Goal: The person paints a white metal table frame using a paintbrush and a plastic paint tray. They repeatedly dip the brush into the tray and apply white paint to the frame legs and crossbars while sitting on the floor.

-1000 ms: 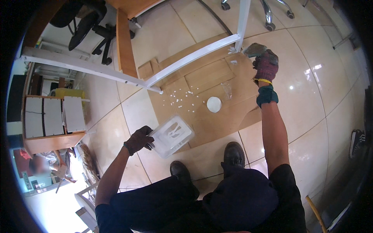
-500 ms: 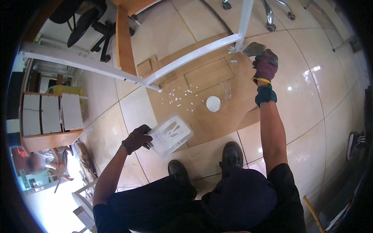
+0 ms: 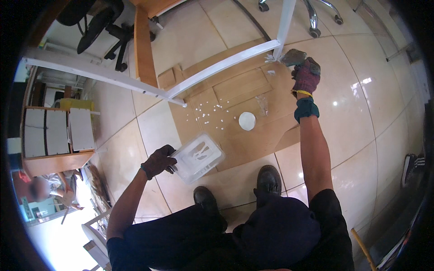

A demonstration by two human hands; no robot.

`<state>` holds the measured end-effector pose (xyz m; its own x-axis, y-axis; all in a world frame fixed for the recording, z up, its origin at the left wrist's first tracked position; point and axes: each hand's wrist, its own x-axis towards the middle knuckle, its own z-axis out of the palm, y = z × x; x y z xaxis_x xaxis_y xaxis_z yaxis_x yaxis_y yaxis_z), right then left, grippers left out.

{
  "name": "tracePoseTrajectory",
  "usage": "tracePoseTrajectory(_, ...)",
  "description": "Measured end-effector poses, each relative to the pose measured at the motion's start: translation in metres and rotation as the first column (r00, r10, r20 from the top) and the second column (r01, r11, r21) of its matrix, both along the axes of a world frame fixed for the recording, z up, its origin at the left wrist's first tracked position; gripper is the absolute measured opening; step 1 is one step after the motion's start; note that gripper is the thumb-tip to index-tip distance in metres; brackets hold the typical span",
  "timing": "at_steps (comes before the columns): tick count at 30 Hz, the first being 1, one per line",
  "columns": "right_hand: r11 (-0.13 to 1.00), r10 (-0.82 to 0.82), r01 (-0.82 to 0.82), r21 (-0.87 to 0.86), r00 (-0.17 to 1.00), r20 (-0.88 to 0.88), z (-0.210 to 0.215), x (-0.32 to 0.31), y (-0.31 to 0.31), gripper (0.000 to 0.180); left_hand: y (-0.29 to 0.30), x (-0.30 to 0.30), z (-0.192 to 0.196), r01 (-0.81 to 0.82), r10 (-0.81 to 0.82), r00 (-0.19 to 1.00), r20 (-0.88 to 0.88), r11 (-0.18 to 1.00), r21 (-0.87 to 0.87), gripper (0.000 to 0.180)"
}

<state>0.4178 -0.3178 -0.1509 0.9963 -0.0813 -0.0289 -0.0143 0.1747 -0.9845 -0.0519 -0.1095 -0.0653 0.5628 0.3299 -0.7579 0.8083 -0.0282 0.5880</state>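
In a dark glove, my left hand [image 3: 158, 161] is closed on the edge of a clear plastic tub [image 3: 216, 157] with white paste smeared inside. My right hand [image 3: 307, 75], in a dark reddish glove with a green cuff, grips what looks like a putty knife [image 3: 294, 58] with a broad grey blade; its handle is hidden by my fingers. The blade's tip is close to the corner of a white metal frame [image 3: 226, 68], where white paste or scraps [image 3: 270, 58] show. I cannot tell whether the blade touches the frame.
Flattened cardboard [image 3: 235, 140] lies on the tiled floor, bearing a white disc [image 3: 247, 121], white specks [image 3: 205, 115] and crumpled clear plastic [image 3: 262, 105]. Wheeled chair legs [image 3: 313, 20] stand beyond the frame. A wooden panel [image 3: 145, 49] rises at the left; a person [image 3: 63, 187] sits far left.
The whole view has shifted very slightly. My right hand and the putty knife have turned a little near the frame's corner; the tub in my left hand stays put.
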Motion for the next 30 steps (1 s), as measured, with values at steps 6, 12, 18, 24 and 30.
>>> tracePoseTrajectory(6, 0.978, 0.062, -0.060, 0.198, 0.998, -0.008, 0.008, 0.004, -0.003, 0.020, -0.003, 0.003, 0.007, -0.090, 0.091, 0.996, 0.011, 0.993, -0.079, 0.027)
tracePoseTrajectory(12, 1.000, 0.011, -0.011, 0.025, 1.000, -0.002, 0.001, -0.007, -0.003, 0.024, -0.007, 0.008, 0.010, -0.019, 0.019, 0.999, -0.042, 1.000, 0.007, 0.027)
tracePoseTrajectory(18, 0.986, 0.022, -0.032, 0.163, 0.998, 0.062, 0.015, -0.003, 0.004, 0.020, -0.009, 0.013, 0.012, -0.032, 0.032, 0.999, -0.042, 0.999, 0.012, 0.027)
tracePoseTrajectory(24, 0.996, 0.063, -0.059, -0.064, 0.995, 0.073, 0.013, -0.013, -0.011, 0.017, -0.002, -0.001, -0.003, 0.065, -0.066, 0.998, 0.008, 0.995, 0.074, 0.027)
tracePoseTrajectory(30, 0.992, 0.120, -0.115, -0.055, 0.989, 0.092, 0.012, -0.006, 0.004, 0.024, -0.004, 0.009, 0.003, 0.143, -0.141, 0.990, -0.018, 0.982, 0.120, 0.026)
